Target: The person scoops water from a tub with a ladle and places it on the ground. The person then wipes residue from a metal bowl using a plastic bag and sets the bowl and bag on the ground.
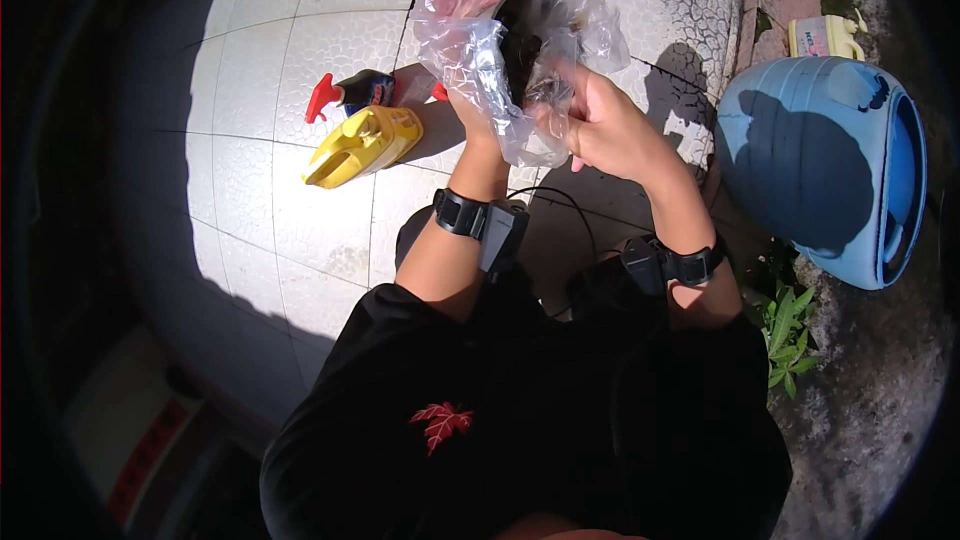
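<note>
A crinkled clear plastic bag (595, 25) is held up in front of me in the sunlight. Inside it, or seen through its mouth, is a dark rounded thing (522, 35) whose kind I cannot make out. My left hand (472, 105) supports the bag from the left, its fingers mostly covered by the plastic. On the right side, my right hand (612, 125) grips the bag's near edge, with thumb and fingers closed on the film. A pinkish patch shows through the plastic at the upper left.
Left of the bag, a yellow jug (375, 143) lies near a dark spray bottle (366, 90) with a red trigger, on pale tiles (330, 40). At right are a large blue barrel (800, 155), a cream jug (825, 37) and a green plant (788, 335).
</note>
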`<state>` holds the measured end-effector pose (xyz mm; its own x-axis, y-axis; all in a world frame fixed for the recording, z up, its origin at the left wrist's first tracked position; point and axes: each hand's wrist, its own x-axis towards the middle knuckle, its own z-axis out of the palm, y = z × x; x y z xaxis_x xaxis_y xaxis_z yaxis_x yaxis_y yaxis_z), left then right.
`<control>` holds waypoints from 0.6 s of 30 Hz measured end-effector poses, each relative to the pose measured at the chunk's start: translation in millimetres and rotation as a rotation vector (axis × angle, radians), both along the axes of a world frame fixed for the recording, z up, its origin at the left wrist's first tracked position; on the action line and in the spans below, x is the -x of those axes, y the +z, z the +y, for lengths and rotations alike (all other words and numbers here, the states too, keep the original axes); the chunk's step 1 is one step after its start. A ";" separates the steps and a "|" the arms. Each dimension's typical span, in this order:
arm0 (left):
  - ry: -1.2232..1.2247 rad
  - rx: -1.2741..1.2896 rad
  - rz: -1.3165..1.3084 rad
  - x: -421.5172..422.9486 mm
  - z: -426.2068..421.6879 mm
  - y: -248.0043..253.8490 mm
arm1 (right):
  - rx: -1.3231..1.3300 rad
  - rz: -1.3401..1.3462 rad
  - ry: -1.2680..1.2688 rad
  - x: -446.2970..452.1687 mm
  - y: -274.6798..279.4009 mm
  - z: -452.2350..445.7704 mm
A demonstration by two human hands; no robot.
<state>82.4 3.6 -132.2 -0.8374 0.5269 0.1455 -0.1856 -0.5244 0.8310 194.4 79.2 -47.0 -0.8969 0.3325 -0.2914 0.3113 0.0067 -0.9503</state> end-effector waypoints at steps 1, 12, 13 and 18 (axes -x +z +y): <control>0.001 -0.005 0.003 -1.0 0.6 0.9 | 0.110 0.042 0.005 -0.3 -3.1 -0.6; -0.249 -0.074 -0.240 -14.2 -2.6 13.8 | 0.428 -0.009 -0.034 -2.5 8.9 -3.4; -0.292 -0.081 -0.282 -14.8 -3.0 15.4 | 0.467 -0.039 -0.029 -3.1 11.4 -3.2; -0.455 -0.086 -0.426 -12.2 -7.8 20.2 | 0.638 0.045 0.038 -9.9 -2.3 5.7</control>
